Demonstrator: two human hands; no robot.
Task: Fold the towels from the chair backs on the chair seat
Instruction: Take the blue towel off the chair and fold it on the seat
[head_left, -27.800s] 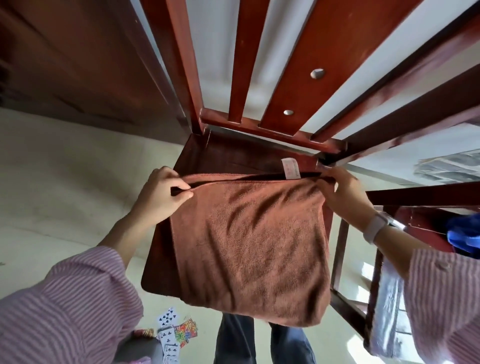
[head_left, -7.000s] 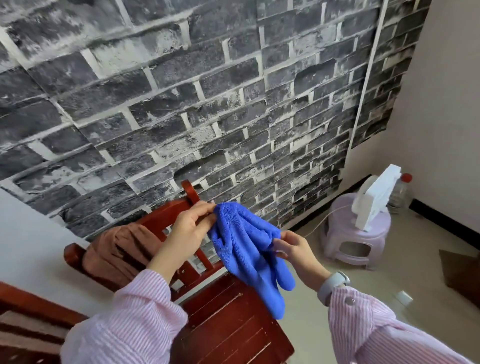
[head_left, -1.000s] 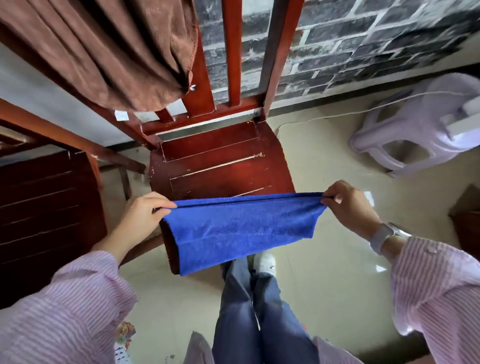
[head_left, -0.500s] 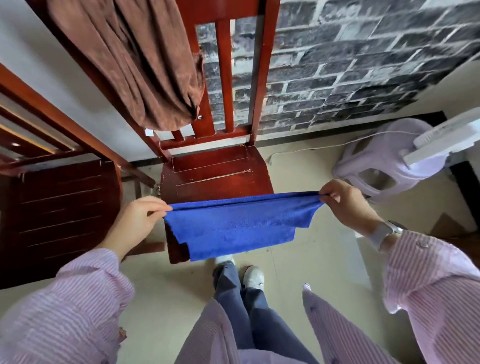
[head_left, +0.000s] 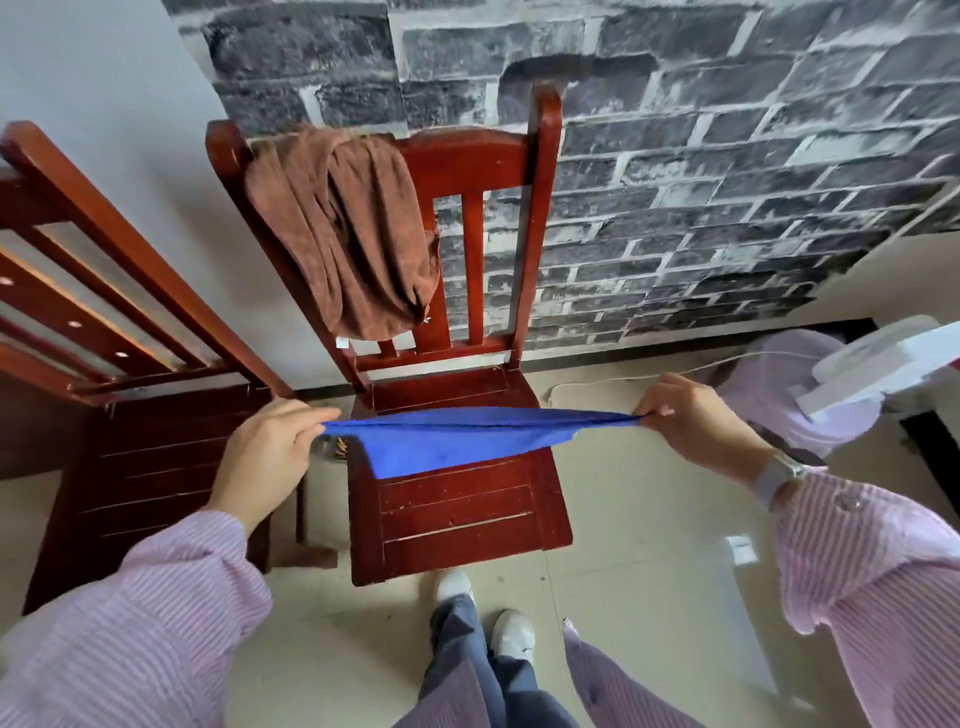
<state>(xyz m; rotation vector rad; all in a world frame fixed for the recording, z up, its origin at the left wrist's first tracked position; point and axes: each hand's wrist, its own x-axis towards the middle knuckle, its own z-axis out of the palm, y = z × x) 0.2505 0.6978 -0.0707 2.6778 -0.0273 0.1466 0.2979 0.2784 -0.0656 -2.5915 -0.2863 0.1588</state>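
Observation:
A blue towel (head_left: 457, 441), folded double, is stretched taut above the red wooden chair seat (head_left: 457, 514). My left hand (head_left: 270, 447) pinches its left corners and my right hand (head_left: 691, 415) pinches its right corners. The towel's lower edge hangs down over the middle of the seat. A brown towel (head_left: 348, 228) hangs bunched over the left side of the same chair's back.
A second red chair (head_left: 130, 457) stands close on the left. At the right a lilac plastic stool (head_left: 800, 384) carries a white device (head_left: 883, 364) with a cable running along the floor. A brick-pattern wall is behind. My feet (head_left: 483, 608) are just before the seat.
Both hands have carried the stretched blue towel forward and up, over the chair seat. My view has tilted up, so the whole chair back and the brown towel show.

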